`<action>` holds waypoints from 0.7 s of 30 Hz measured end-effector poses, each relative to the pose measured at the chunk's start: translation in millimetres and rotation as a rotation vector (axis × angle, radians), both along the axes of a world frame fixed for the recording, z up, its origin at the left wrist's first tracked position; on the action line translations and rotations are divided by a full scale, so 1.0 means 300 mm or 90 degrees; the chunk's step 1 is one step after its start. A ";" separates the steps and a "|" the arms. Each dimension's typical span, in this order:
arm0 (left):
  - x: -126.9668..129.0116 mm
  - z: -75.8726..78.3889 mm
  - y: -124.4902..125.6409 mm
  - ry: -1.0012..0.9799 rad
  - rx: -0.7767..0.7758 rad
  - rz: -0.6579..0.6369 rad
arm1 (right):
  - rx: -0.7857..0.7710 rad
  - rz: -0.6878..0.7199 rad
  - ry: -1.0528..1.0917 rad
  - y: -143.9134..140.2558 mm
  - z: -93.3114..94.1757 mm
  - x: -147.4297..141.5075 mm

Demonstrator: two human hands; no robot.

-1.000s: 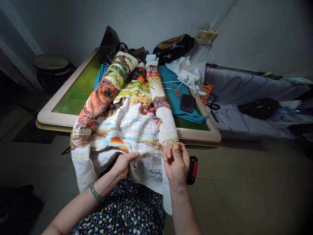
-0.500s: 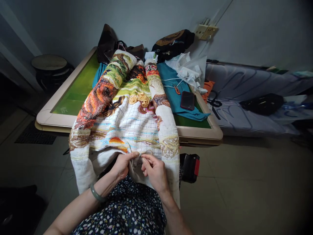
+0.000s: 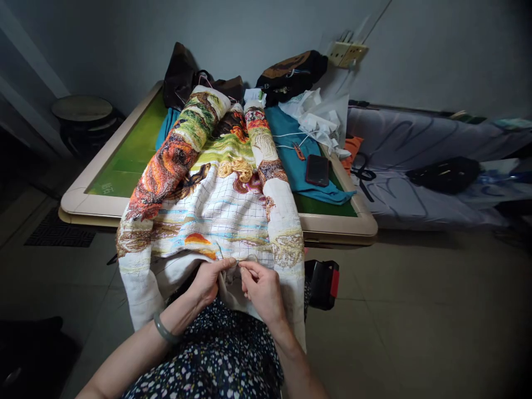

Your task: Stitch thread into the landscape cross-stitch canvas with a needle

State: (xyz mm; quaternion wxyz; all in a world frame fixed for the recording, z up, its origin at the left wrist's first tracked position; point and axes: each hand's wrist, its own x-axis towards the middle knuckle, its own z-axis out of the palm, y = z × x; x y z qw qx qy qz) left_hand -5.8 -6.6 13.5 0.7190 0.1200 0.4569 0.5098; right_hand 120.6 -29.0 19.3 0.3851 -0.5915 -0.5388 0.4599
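L hand [image 3: 206, 281] is clamping 1 gridded woven cloth [image 3: 233, 208] by its near edge; R hand [image 3: 262, 288] is holding fingertips together just beside, can't tell on what. Cloth is stretching from 1 green-topped table [image 3: 89, 205] past its edge, w/ 2 rough-stitched tube-like rolls [image 3: 166, 172] flanking 1 curly yellow yarn bundle [image 3: 236, 167].

I see a smooth, rounded grey-green bangle [image 3: 162, 330] around the left wrist, and a dark garment [image 3: 208, 357] scattered with small pale flowers. From here, I find the left hand [image 3: 208, 281] and right hand [image 3: 264, 291] bare, forearms too.
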 end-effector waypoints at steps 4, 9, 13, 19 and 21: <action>-0.001 -0.003 0.002 -0.003 -0.005 -0.001 | 0.005 0.001 -0.015 0.003 -0.004 -0.004; -0.002 -0.009 0.003 0.004 0.003 -0.003 | -0.012 -0.009 0.009 -0.001 -0.008 -0.013; 0.004 -0.009 0.006 -0.001 -0.006 0.016 | 0.017 -0.028 0.002 -0.003 -0.006 -0.015; 0.006 -0.008 0.015 -0.017 -0.054 -0.002 | 0.034 -0.070 0.017 -0.003 -0.012 -0.024; 0.005 -0.004 0.017 -0.025 -0.066 -0.011 | 0.030 -0.086 0.030 -0.002 -0.015 -0.030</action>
